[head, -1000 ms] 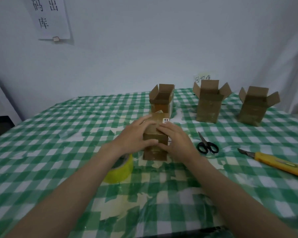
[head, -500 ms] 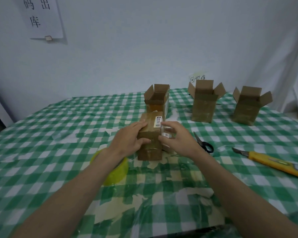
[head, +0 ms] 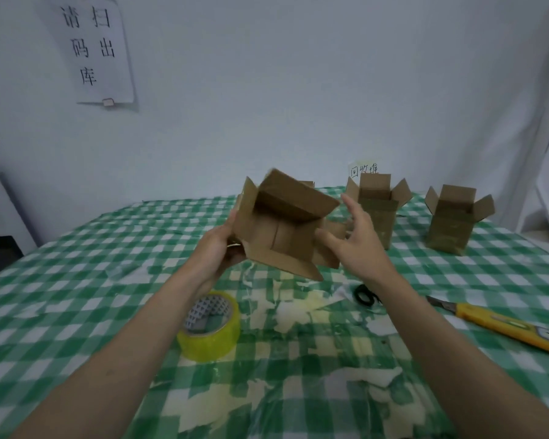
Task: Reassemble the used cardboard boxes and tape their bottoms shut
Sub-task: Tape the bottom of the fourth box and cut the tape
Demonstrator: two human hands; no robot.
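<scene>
Cardboard box point(head: 279, 229) aloft in left hand point(head: 219, 251), right hand point(head: 355, 245) just beside

Single view, head-mounted, wide-angle. Looks forward and slightly down across the table point(head: 76, 280) toward the wall point(head: 298, 90). Both forearms enter from the bottom corners and converge near frame centre, so the camera sits above and behind the hands, close to them. Left hand point(head: 217, 251) and right hand point(head: 358, 245) lie mid-frame with the box point(head: 282, 229) between them, nearest of the things in view. Tape point(head: 210, 327) sits lower, closer to the camera. Far table edge and wall fill the upper half; straight lines bow toward the frame edges. No second view, so no shared region.
</scene>
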